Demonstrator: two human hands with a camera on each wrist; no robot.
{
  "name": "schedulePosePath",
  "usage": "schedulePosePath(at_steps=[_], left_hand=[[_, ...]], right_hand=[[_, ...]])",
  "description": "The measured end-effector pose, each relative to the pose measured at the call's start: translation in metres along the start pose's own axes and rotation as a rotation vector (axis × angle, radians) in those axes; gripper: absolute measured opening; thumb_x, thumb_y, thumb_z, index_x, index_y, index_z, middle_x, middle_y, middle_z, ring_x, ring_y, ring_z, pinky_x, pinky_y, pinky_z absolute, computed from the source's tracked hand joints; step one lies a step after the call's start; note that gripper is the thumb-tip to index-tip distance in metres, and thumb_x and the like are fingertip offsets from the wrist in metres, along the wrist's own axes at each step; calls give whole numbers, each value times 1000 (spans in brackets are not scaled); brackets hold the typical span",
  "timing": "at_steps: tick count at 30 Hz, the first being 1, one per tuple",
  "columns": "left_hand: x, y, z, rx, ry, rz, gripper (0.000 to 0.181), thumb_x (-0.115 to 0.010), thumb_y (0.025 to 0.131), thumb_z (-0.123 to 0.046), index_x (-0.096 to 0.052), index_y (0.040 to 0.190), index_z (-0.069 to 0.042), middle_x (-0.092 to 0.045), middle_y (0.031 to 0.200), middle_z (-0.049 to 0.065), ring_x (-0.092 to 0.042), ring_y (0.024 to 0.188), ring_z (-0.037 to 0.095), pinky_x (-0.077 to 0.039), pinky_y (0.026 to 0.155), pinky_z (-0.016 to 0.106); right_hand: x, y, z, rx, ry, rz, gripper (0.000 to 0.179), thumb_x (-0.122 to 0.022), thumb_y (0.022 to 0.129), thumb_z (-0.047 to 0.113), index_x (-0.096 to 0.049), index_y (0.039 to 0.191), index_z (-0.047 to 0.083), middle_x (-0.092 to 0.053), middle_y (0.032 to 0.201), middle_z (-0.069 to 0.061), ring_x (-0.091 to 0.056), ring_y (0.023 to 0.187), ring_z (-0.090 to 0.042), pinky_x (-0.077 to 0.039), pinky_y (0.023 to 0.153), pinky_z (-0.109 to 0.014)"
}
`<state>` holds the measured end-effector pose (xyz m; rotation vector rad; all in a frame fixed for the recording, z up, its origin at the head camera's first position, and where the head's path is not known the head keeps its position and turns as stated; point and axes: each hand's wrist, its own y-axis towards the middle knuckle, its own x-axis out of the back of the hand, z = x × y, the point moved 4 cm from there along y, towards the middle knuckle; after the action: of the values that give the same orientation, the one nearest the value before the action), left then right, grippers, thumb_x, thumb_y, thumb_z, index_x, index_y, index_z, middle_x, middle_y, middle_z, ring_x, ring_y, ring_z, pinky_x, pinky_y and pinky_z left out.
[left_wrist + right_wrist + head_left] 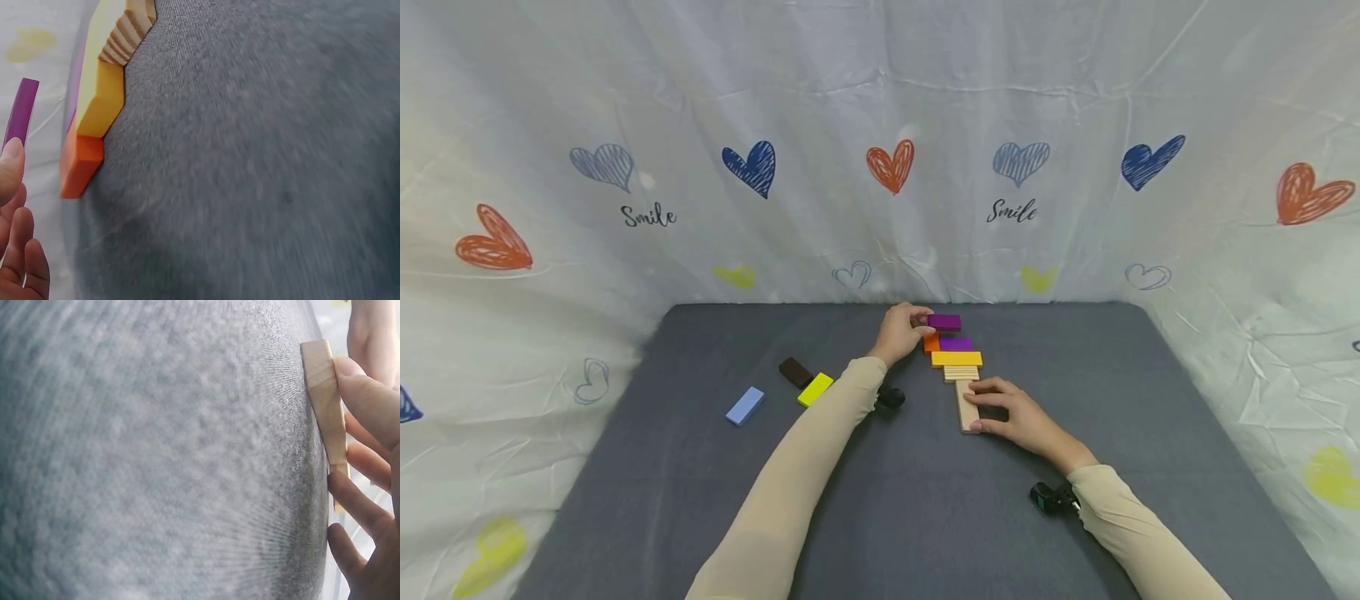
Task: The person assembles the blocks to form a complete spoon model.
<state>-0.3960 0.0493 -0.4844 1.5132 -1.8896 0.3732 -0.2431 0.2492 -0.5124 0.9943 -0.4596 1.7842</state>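
My left hand pinches a dark purple block between thumb and fingers; in the left wrist view this purple block stands apart from the others. Below it lie an orange block and a second purple block side by side. A golden-yellow block comes nearer to me, then a ridged wooden piece. A plain wooden block lies lengthwise at the near end of the row. My right hand holds that block, thumb at its near end and fingertips farther along.
To the left on the dark grey tabletop lie a light blue block, a dark brown block and a bright yellow block beside the left sleeve. A white curtain with printed hearts hangs behind the table's far edge.
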Motion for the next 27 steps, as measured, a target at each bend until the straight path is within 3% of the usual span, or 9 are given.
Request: schedulePosePath(at_steps=[11,27], left_hand=[[-20,5,-2,37,30,3,30,-73,90,-22,-74,118,-14,-64,105,8,-60,94,21,-51,84,31],[-28,10,-2,53,77,28,29,-74,90,-22,-74,118,-14,-67,111,6,-59,101,20,-48,91,33]], right_hand=[[0,0,-1,-2,0,-1,54,-75,85,40,-64,133,19,-58,137,-3,-51,131,-30,-41,108,-56],[1,0,-3,-12,12,6,53,-76,85,37,-64,134,19,-57,138,-3,-51,133,-29,-41,109,-55]])
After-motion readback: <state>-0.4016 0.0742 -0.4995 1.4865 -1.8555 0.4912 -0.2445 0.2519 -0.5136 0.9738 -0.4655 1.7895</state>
